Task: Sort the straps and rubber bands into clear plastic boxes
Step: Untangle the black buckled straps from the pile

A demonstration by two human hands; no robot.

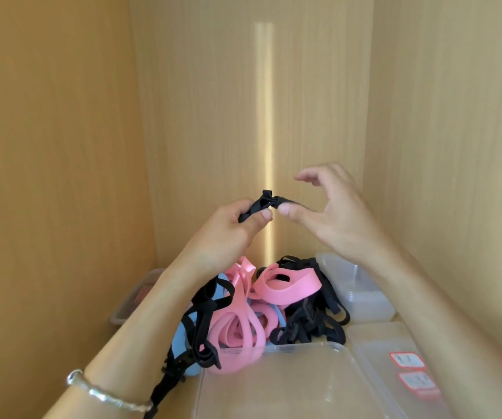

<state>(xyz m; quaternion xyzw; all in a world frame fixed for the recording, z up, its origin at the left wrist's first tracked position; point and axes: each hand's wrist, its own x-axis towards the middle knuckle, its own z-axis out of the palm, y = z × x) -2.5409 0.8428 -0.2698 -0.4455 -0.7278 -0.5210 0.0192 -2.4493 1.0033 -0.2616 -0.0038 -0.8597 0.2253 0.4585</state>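
A bunched black strap (260, 204) is raised in mid-air, gripped by the curled fingers of the left hand (228, 234). The right hand (334, 219), just right of it, touches the strap's end with its thumb, fingers arched wide; whether it pinches cannot be told. Below lies a pile of bands (286, 287) among clear boxes (361, 294).

Panel walls (243, 101): pale honey-tan wood grain with fine vertical lines, crossed by one narrow yellow-white stripe (266, 116). Raised strap (262, 204): solid black. Heap below — pink rubber bands (286, 285) in plain bubblegum tone, blue bands (180, 340) in a light powder shade, heaped straps (307, 325) in matte black, all unpatterned. Near box (274, 385): colourless, clear. Far right box (361, 294): milky, translucent. Left box (135, 297): greyish-clear, with reddish-pink streaks inside. Labels (407, 359): white, red-bordered, with dark markings. Bracelet (104, 394): silver — glinting white.
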